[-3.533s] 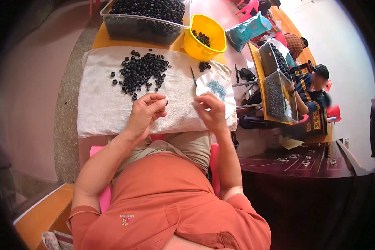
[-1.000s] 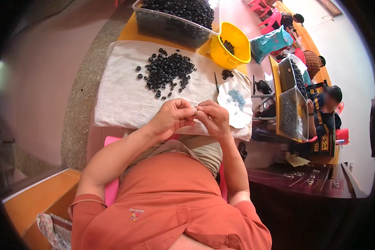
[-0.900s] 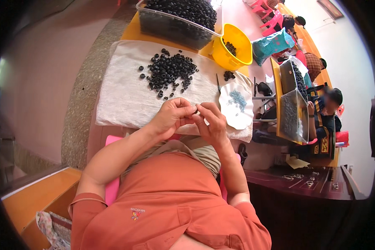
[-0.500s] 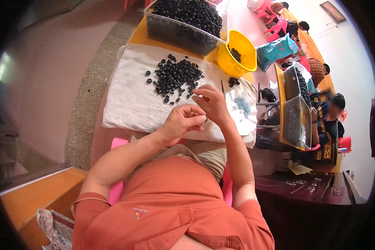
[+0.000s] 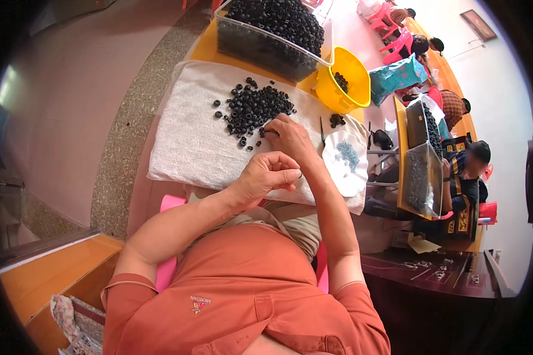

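The tabletop (image 5: 207, 50) is partly covered by a white cloth (image 5: 180, 133), on which a pile of black beadlike pieces (image 5: 254, 107) is spread. A small dark piece (image 5: 301, 175) is pinched in the grip of the left hand (image 5: 265, 178). The pile's near right edge is reached by the right hand (image 5: 291, 139); whether anything is gripped there cannot be told.

A small dark piece (image 5: 301, 175) sits mostly hidden by the thumb and fingers of the left hand (image 5: 269, 178), while the right hand (image 5: 290, 139) obscures whatever lies beneath its fingertips beside the black beads (image 5: 254, 106). The view's top edge crops a clear tub (image 5: 257, 52); pale blue bits (image 5: 348, 155) on a white dish (image 5: 345, 184) are too small to identify.
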A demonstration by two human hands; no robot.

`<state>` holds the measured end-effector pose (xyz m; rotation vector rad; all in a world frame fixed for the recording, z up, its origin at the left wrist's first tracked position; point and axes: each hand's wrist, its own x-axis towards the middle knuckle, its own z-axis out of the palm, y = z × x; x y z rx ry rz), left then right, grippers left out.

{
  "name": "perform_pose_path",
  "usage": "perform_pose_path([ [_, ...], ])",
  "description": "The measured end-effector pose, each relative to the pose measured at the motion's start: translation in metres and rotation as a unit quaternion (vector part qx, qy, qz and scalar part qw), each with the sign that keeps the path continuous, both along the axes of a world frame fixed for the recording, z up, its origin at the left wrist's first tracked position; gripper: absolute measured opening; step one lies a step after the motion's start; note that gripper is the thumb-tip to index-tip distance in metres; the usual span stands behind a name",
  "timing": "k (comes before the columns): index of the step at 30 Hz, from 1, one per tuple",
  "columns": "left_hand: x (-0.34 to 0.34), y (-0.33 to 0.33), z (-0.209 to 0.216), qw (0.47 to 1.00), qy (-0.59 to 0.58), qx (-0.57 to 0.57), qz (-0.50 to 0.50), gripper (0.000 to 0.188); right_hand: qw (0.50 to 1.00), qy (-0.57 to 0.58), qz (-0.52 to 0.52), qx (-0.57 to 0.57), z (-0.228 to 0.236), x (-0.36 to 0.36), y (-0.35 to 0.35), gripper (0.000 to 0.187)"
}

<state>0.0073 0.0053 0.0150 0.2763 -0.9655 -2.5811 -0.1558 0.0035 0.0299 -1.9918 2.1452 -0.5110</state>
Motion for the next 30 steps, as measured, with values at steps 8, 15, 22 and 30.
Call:
perform_pose_path([
  [8,-0.001,0.002,-0.002,1.000,-0.013,0.000,0.000,0.010,0.999,-0.002,-0.020,-0.025,-0.011,-0.004,0.003,0.015],
  [15,0.001,0.000,0.003,0.999,-0.031,0.019,0.021,0.010,0.971,-0.200,-0.080,-0.106,-0.006,-0.004,0.022,0.013],
  [22,-0.001,-0.001,0.001,0.999,-0.026,0.027,0.039,0.009,0.888,-0.433,-0.072,-0.134,-0.013,-0.015,0.041,0.011],
  [30,-0.001,-0.002,0.000,0.998,-0.036,0.033,0.045,0.010,0.799,-0.583,-0.077,-0.128,-0.012,-0.021,0.058,0.010],
])
